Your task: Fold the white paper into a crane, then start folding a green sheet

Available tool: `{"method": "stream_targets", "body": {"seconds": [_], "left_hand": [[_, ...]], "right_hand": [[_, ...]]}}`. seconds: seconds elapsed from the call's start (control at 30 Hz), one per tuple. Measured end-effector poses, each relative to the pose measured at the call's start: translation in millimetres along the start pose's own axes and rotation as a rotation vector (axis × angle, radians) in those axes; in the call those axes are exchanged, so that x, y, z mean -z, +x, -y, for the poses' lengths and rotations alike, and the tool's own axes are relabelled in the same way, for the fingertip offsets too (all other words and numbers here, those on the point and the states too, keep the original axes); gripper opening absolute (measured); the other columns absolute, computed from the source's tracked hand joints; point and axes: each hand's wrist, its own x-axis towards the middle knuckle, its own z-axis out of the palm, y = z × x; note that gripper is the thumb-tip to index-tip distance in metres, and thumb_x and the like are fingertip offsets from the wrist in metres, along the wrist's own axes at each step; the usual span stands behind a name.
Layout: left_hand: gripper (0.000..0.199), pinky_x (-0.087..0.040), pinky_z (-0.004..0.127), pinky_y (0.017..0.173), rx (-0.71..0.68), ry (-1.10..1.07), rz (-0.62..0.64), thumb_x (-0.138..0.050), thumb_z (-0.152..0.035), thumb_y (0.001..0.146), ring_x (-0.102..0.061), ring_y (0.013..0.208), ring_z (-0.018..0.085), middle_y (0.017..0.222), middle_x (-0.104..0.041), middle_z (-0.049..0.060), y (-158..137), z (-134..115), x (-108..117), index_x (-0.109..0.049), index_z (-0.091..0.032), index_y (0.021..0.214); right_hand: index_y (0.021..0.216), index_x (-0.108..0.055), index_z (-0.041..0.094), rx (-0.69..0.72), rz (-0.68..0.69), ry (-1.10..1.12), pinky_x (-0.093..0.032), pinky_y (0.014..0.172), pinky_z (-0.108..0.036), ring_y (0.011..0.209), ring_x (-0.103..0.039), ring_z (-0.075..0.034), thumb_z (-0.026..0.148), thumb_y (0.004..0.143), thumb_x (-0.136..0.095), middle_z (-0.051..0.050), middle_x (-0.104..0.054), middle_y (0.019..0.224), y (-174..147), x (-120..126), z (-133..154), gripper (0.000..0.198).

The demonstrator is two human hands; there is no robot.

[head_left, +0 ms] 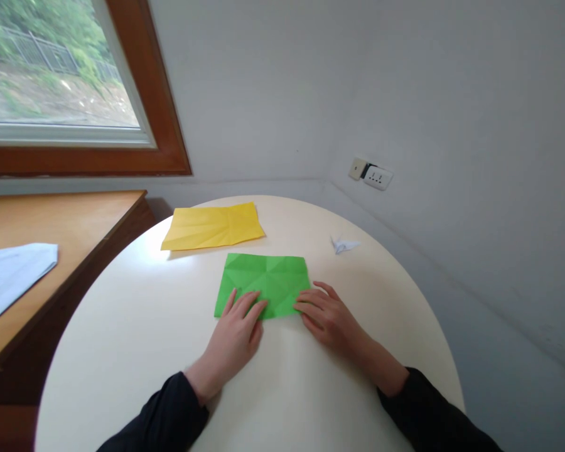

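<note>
A green sheet of paper (263,276) with crossing crease lines lies on the round white table. My left hand (240,326) rests on its lower left part, palm down and fingers spread. At the sheet's lower right edge, the fingertips of my right hand (327,320) touch the paper. Those fingers are stretched out and slightly apart, with the thumb off the sheet. Both hands hide parts of the near edge.
Behind the green sheet lies a creased yellow paper (214,227). A small white folded paper piece (343,245) sits at the back right of the table (136,351). Left of it stands a wooden desk (75,216) with a pale cloth-like item (16,276). Walls and a window are close behind.
</note>
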Motion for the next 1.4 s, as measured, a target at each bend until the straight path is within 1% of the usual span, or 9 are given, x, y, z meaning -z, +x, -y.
{"method": "stream_targets", "body": {"seconds": [0.17, 0.3, 0.47, 0.6, 0.7, 0.8, 1.03, 1.23, 1.4], "left_hand": [[0.041, -0.029, 0.057, 0.106, 0.034, 0.039, 0.053, -0.044, -0.009, 0.076, -0.052, 0.117, 0.027, 0.121, -0.059, 0.013, -0.5, -3.1, 0.6, -0.06, -0.017, 0.113], [0.042, -0.027, 0.061, 0.105, 0.049, 0.02, 0.103, -0.045, -0.011, 0.077, -0.051, 0.118, 0.029, 0.123, -0.058, 0.014, -1.4, -1.8, 0.7, -0.061, -0.02, 0.115], [0.039, -0.026, 0.063, 0.104, 0.038, -0.033, 0.162, -0.046, -0.013, 0.081, -0.05, 0.12, 0.03, 0.125, -0.057, 0.015, -1.2, -0.9, 4.0, -0.063, -0.023, 0.114], [0.032, -0.024, 0.063, 0.105, 0.028, -0.128, 0.176, -0.045, -0.019, 0.086, -0.051, 0.12, 0.027, 0.12, -0.06, 0.012, 0.3, -1.6, 8.4, -0.065, -0.025, 0.109], [0.025, -0.022, 0.061, 0.107, 0.053, -0.215, 0.14, -0.043, -0.021, 0.088, -0.056, 0.113, 0.024, 0.113, -0.063, 0.01, 1.6, -1.4, 7.8, -0.067, -0.022, 0.096], [0.023, -0.022, 0.06, 0.108, 0.107, -0.258, 0.05, -0.043, -0.023, 0.088, -0.059, 0.107, 0.022, 0.107, -0.064, 0.01, 2.4, 0.2, 3.3, -0.064, -0.019, 0.08], [0.02, -0.023, 0.062, 0.107, 0.202, -0.226, -0.05, -0.046, -0.024, 0.085, -0.058, 0.105, 0.023, 0.104, -0.062, 0.01, 2.4, 4.4, -6.4, -0.056, -0.019, 0.069], [0.02, -0.024, 0.063, 0.105, 0.244, -0.182, -0.056, -0.048, -0.025, 0.084, -0.057, 0.105, 0.025, 0.104, -0.06, 0.01, 2.6, 4.8, -6.8, -0.052, -0.019, 0.066], [0.014, -0.025, 0.064, 0.104, 0.23, -0.131, -0.071, -0.049, -0.023, 0.082, -0.057, 0.104, 0.026, 0.102, -0.06, 0.01, 2.4, 5.3, -7.8, -0.05, -0.019, 0.069]], "right_hand": [[0.092, -0.061, 0.02, 0.063, -0.012, 0.063, -0.043, 0.091, -0.037, 0.083, -0.062, -0.015, 0.011, 0.084, -0.048, -0.004, -0.069, 0.084, 9.2, -3.5, 22.3, 0.017], [0.095, -0.061, 0.021, 0.056, 0.019, 0.138, -0.044, 0.091, -0.037, 0.087, -0.063, -0.016, 0.011, 0.083, -0.049, -0.004, -0.07, 0.087, 9.6, -7.0, 24.1, 0.02], [0.101, -0.06, 0.021, -0.1, 0.069, 0.274, -0.043, 0.092, -0.04, 0.1, -0.063, -0.02, 0.013, 0.078, -0.056, -0.006, -0.07, 0.1, 3.4, -8.0, 5.6, 0.025], [0.092, -0.063, 0.021, -0.224, 0.082, 0.373, -0.042, 0.092, -0.041, 0.091, -0.066, -0.019, 0.017, 0.08, -0.059, -0.003, -0.073, 0.091, -0.1, -9.1, -4.8, 0.013], [0.087, -0.065, 0.02, -0.314, 0.072, 0.394, -0.046, 0.084, -0.037, 0.081, -0.066, -0.017, 0.024, 0.082, -0.059, -0.003, -0.073, 0.084, 1.1, -13.3, -5.3, 0.008], [0.086, -0.067, 0.019, -0.382, 0.028, 0.339, -0.048, 0.078, -0.035, 0.077, -0.065, -0.017, 0.029, 0.083, -0.058, -0.004, -0.073, 0.081, 4.5, -20.1, -4.4, 0.013], [0.104, -0.063, 0.022, -0.505, 0.04, 0.242, -0.049, 0.076, -0.035, 0.075, -0.065, -0.018, 0.027, 0.083, -0.058, -0.004, -0.072, 0.088, 17.2, -32.4, -3.6, 0.022], [0.112, -0.058, 0.02, -0.48, 0.062, 0.175, -0.048, 0.08, -0.036, 0.08, -0.064, -0.019, 0.025, 0.084, -0.055, -0.005, -0.07, 0.095, 21.9, -41.6, -4.3, 0.029], [0.116, -0.055, 0.018, -0.458, 0.043, 0.102, -0.047, 0.079, -0.038, 0.082, -0.064, -0.021, 0.024, 0.083, -0.055, -0.008, -0.07, 0.096, 19.4, -46.0, -4.6, 0.034]]}}
